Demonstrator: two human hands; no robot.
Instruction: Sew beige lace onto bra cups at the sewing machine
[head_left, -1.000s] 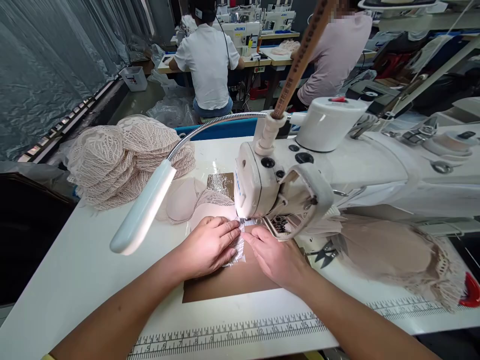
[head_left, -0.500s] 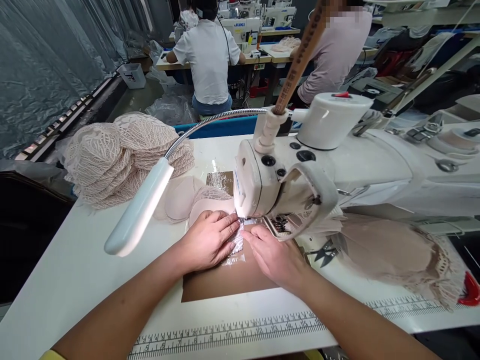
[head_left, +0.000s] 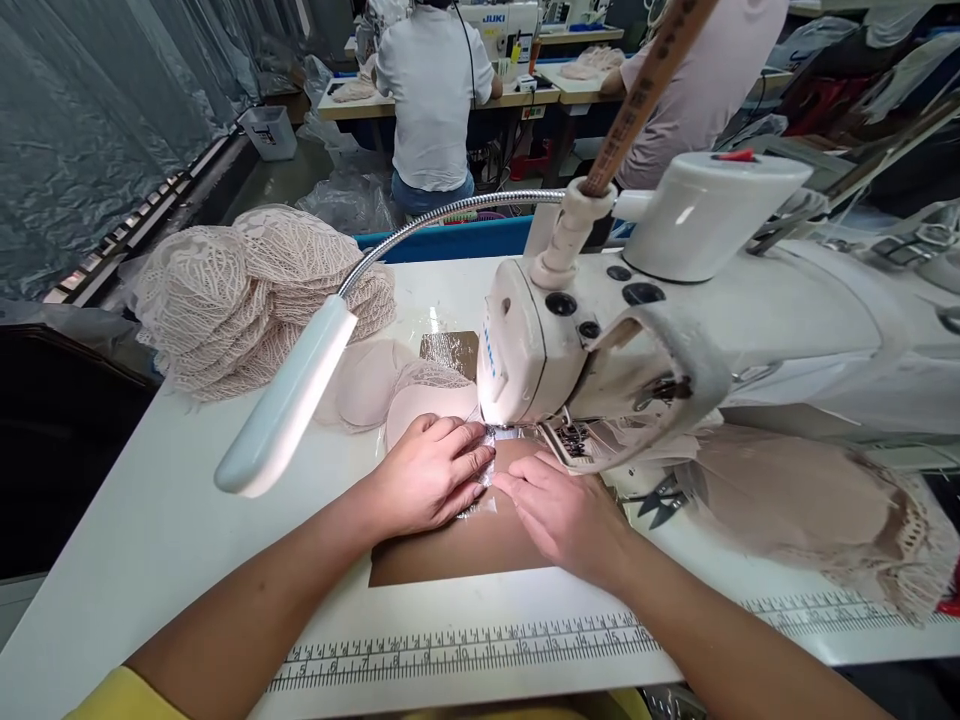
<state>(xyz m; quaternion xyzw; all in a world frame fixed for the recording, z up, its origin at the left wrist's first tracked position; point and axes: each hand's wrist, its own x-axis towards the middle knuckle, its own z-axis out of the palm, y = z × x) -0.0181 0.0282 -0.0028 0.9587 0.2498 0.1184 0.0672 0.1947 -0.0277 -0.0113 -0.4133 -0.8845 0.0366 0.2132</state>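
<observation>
My left hand (head_left: 429, 472) lies with its fingers stretched out over a pale lace fabric piece (head_left: 426, 402), which runs in under the head of the white sewing machine (head_left: 517, 345). Across from it, my right hand (head_left: 568, 515) has its fingers together, thumb and forefinger at the near edge of the same fabric, just in front of the needle area. The presser foot is mostly hidden by the machine head and my fingertips. Both hands rest over a brown sheet (head_left: 457, 560) on the tabletop.
A stack of lace cups (head_left: 247, 295) stands at the back left. A lamp (head_left: 289, 395) arches over the table's left side. Thread snips (head_left: 660, 500) and a heap of beige fabric (head_left: 802, 490) lie right. A ruler strip (head_left: 450, 655) runs along the front. Two people sit beyond.
The view has shifted slightly, so the machine appears farther right. Both hands keep nearly the same place at the fabric by the needle.
</observation>
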